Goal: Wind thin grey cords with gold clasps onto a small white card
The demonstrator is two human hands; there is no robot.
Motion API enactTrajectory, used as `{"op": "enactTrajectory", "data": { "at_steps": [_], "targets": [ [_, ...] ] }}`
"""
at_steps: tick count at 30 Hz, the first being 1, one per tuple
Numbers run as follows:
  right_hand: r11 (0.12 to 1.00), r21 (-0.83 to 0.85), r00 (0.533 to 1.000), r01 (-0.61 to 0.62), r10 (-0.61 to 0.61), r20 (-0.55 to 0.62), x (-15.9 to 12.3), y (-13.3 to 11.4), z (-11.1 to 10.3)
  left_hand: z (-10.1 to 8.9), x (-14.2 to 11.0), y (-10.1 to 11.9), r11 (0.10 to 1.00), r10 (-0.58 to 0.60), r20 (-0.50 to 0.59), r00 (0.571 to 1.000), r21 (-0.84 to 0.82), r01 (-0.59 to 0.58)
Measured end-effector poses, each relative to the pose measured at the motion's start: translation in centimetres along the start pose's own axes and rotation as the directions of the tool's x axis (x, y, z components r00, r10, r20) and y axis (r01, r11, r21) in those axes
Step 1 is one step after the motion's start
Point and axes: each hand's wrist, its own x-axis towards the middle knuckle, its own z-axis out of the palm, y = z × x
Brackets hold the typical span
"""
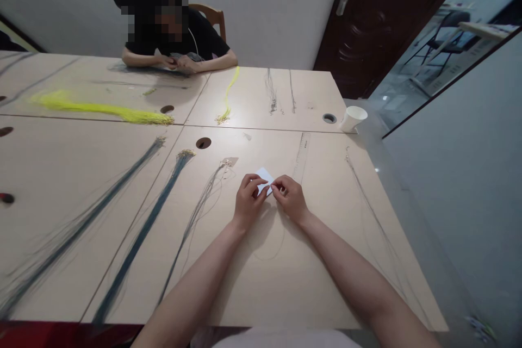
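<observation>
Hands together, left hand (248,198) and right hand (290,197) pinching a small white card (265,178) from both sides, just above the surface (326,239), near centre, thin thread (273,250) trailing nearward.

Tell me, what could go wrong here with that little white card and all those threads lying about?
Both hands, left and right, pinch the white card over a thin loose thread curling by the wrists; a forearm might drag or tangle it. The grey strands beside the left hand lie fanned out and could be swept into a muddle. The paper cup sits at the table edge; a nudge may tip it off.
</observation>
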Motion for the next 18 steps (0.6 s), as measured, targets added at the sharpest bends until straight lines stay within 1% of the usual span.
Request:
{"op": "enactTrajectory", "data": {
  "at_steps": [11,18],
  "targets": [
    [1.000,0.007,1.000,-0.004,0.004,0.003,-0.02,-0.19,-0.04,0.01,0.00,0.03,1.000,0.007,0.006,1.000,0.012,-0.007],
    [1.000,0.012,1.000,-0.015,0.015,-0.015,-0.04,-0.04,-0.10,-0.04,0.04,0.30,1.000,0.007,-0.007,1.000,0.031,-0.007]
  ]
}}
